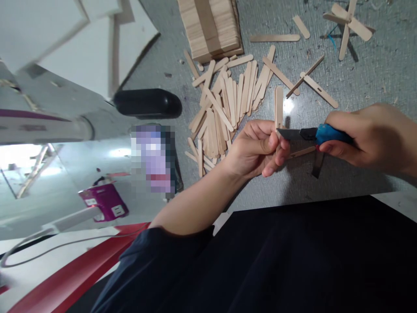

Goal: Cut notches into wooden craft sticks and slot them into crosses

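My left hand (260,148) is closed around a wooden craft stick (279,104) that stands upright out of its fingers. My right hand (371,137) grips a blue-handled utility knife (321,134). The knife's dark blade points left and its tip meets the stick just above my left fingers. Both hands hover over a grey surface (358,169).
A loose pile of craft sticks (224,104) lies behind my left hand, and a bundled stack of sticks (211,26) sits further back. A glued stick cross (348,21) and scattered sticks lie at the back right. A black object (148,103) rests at the left.
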Demonstrator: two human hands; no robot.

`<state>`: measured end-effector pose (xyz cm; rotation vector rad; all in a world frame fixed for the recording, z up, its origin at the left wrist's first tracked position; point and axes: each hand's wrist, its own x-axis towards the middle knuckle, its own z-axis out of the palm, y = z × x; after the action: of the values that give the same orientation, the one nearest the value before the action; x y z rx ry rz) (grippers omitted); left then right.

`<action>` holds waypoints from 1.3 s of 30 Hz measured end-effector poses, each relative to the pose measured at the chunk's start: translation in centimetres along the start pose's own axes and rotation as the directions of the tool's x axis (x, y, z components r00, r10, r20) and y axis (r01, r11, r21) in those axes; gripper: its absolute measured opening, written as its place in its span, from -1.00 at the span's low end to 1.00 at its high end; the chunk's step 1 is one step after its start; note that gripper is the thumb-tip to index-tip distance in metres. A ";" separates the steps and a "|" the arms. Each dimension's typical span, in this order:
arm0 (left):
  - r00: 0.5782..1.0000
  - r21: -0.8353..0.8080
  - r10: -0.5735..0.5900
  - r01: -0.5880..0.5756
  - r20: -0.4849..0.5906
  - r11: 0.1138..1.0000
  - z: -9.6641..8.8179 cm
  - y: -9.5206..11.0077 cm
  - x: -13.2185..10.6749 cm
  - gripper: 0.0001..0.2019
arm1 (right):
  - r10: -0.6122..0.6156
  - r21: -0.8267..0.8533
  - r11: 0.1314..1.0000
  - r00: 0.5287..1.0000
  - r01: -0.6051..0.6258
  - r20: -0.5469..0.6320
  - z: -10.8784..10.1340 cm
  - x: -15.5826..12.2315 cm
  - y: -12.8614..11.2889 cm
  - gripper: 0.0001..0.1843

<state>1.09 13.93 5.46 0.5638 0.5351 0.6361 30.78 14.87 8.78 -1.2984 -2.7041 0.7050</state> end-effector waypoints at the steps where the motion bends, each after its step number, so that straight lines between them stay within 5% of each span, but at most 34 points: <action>1: 1.000 0.007 -0.007 0.007 -0.020 1.000 0.1 0.0 0.0 -0.58 | -0.008 -0.008 1.000 1.000 0.008 -0.006 -0.1 0.0 -0.1 -0.27; 11: 0.986 0.068 0.165 -0.163 -0.035 0.984 0.6 -0.3 0.0 -0.73 | 0.029 0.085 0.996 1.000 -0.028 -0.010 0.1 -0.1 -0.4 -0.20; 16: 0.934 0.256 0.334 -0.294 -0.125 0.921 0.8 -0.6 -0.1 -0.68 | 0.037 0.107 0.993 0.998 -0.044 0.058 -0.8 0.4 -1.2 -0.20; 28: 0.811 0.481 0.580 -0.477 -0.082 0.735 0.8 -1.2 -0.6 -0.76 | 0.020 0.061 0.998 0.999 -0.023 0.048 -0.3 0.6 -1.1 -0.16; 32: 0.832 0.506 0.532 -0.396 -0.155 0.766 1.0 -0.6 -0.5 -0.62 | 0.029 0.096 0.995 0.998 -0.035 0.064 -0.8 0.8 -1.3 -0.16; 39: 0.930 0.218 0.270 -0.218 -0.250 0.951 1.5 0.1 -0.3 -0.64 | 0.137 0.402 0.907 0.991 -0.126 0.002 -2.6 0.5 -1.5 -0.24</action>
<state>1.74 13.34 6.67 0.7319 0.8018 0.9178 30.00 15.44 11.62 -1.3716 -2.2924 1.1725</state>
